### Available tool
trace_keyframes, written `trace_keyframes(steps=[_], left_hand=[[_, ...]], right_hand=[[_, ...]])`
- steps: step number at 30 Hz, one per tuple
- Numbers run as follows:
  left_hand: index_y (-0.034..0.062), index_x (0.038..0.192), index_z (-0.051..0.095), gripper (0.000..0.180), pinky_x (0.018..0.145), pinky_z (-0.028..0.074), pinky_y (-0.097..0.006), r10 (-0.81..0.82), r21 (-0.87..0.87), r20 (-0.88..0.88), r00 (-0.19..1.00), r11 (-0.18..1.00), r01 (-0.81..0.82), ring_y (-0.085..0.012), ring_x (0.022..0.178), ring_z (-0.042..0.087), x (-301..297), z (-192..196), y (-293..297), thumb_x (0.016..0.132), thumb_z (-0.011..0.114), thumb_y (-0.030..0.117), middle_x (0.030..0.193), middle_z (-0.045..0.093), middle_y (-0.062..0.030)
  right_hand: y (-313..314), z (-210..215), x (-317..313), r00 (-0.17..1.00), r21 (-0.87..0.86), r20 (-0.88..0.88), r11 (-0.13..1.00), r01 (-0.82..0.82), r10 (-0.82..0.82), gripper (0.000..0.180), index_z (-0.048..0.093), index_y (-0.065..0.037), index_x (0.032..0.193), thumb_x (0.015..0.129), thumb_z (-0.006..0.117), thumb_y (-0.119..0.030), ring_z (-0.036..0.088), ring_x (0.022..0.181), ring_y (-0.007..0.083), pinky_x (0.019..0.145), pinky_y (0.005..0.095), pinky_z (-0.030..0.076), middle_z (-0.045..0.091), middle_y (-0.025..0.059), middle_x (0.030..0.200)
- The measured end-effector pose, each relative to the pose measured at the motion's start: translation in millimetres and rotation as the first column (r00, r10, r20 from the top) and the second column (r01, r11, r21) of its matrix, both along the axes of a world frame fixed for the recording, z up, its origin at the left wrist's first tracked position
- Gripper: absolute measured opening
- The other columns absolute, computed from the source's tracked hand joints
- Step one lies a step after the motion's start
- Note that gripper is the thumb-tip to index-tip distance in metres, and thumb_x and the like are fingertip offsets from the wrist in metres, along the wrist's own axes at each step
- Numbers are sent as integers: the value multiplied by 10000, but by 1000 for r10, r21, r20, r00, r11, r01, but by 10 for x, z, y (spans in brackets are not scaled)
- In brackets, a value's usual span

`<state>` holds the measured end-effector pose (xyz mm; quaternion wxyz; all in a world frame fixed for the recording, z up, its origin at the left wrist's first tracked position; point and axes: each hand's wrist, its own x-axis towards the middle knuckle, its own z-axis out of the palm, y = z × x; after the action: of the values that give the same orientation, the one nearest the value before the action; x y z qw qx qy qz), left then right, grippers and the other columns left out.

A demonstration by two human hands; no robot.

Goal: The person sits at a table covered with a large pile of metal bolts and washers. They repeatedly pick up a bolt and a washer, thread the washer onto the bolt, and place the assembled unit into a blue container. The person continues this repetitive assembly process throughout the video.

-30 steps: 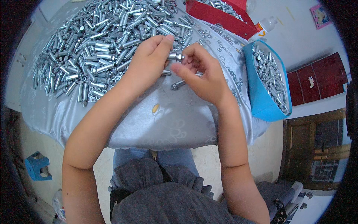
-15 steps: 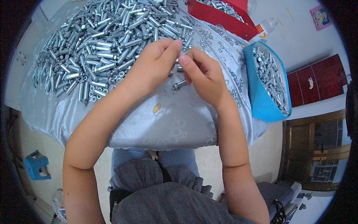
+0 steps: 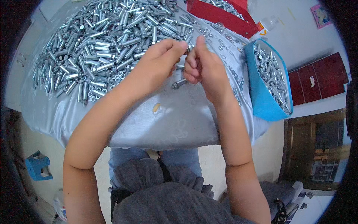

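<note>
My left hand (image 3: 162, 61) is closed in a pinch around an expansion bolt (image 3: 190, 47), whose metal end pokes out past the thumb tip. Most of that bolt is hidden by fingers. My right hand (image 3: 205, 69) meets it there, fingers curled in and thumb raised along the bolt's end. Under the hands, a loose expansion bolt (image 3: 179, 83) lies on the silvery tablecloth (image 3: 149, 130). Just beyond my left hand spreads a big heap of similar shiny bolts (image 3: 100, 46), with several loose nuts (image 3: 118, 79) along its near edge.
Washers and nuts (image 3: 225, 46) are scattered right of the heap. A blue fabric bin (image 3: 261, 99) full of bolts stands at the table's right edge. Behind it are a red box (image 3: 220, 16) with metal parts and a plastic bottle (image 3: 264, 28). A yellowish scrap (image 3: 156, 108) lies nearer me.
My right thumb has swung from bent over to upright, and the right fingers have curled in. The bolt's end now shows between the hands. My left hand has barely moved.
</note>
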<state>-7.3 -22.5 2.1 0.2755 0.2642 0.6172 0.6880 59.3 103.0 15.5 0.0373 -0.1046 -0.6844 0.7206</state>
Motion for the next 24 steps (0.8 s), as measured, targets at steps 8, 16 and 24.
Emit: trace_keyframes(steps=[8,16,24], left_hand=[[43,800,554,287,427,301,-189,-725,-302,161,670,610,732,-44,493,389,17,165,-153,846,515,324,580,438,49],[-57,1165,359,593,609,424,-257,-573,648,410,709,730,216,-147,668,518,-348,142,-157,864,391,454,825,552,-95],[-48,1219,360,597,723,445,-280,-511,495,285,811,803,331,-168,817,548,-428,109,-170,869,387,436,1008,564,-106]], right_hand=[[220,89,46,942,-102,-200,962,253,-269,366,391,-98,653,886,411,-380,355,469,87,443,209,276,338,-26,526],[248,71,15,904,-168,-288,946,276,-315,345,419,-81,614,863,475,-313,367,440,90,402,213,243,359,-9,503],[312,93,35,919,-63,-234,949,310,-316,325,462,-61,634,839,512,-309,404,449,93,410,220,281,418,-3,512]])
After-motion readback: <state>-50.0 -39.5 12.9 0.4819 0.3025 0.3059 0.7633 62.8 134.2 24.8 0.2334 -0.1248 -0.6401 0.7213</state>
